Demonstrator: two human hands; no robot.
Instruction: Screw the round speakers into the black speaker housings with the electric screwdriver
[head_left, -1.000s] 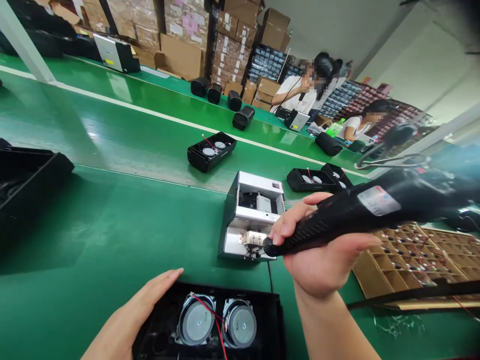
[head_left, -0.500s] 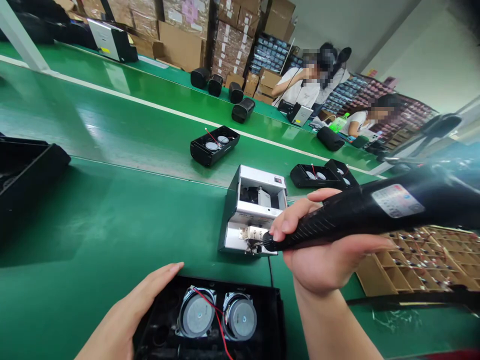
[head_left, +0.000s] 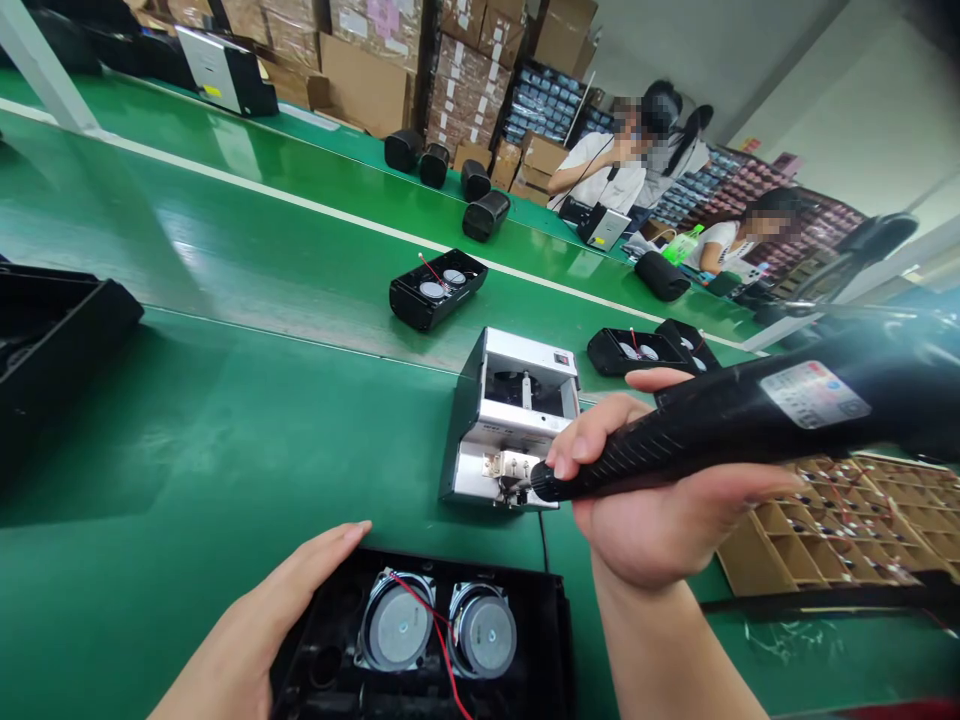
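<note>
My right hand [head_left: 660, 490] is closed around a black electric screwdriver [head_left: 720, 410], held slantwise with its nose to the left. The nose reaches the front outlet of a silver and black screw feeder [head_left: 517, 420]; its exact contact is too small to tell. Below, an open black speaker housing [head_left: 547, 630] lies with two round speaker drivers [head_left: 401, 625] inside and a red wire [head_left: 442, 645] across them. My left hand [head_left: 255, 620] holds the housing at its left edge, one finger stretched along the far corner, the other fingers hidden.
A partitioned cardboard box [head_left: 780, 540] with wired parts stands at right. Beyond the feeder are another open housing [head_left: 435, 290] and two more at right [head_left: 637, 352]. A large black housing [head_left: 60, 330] sits at left. Two people [head_left: 600, 170] work across the green bench [head_left: 225, 420].
A small arm inside the screw feeder has turned from slanted to nearly upright. The view has shifted slightly. Both hands keep their holds, with the screwdriver nose still at the feeder outlet.
</note>
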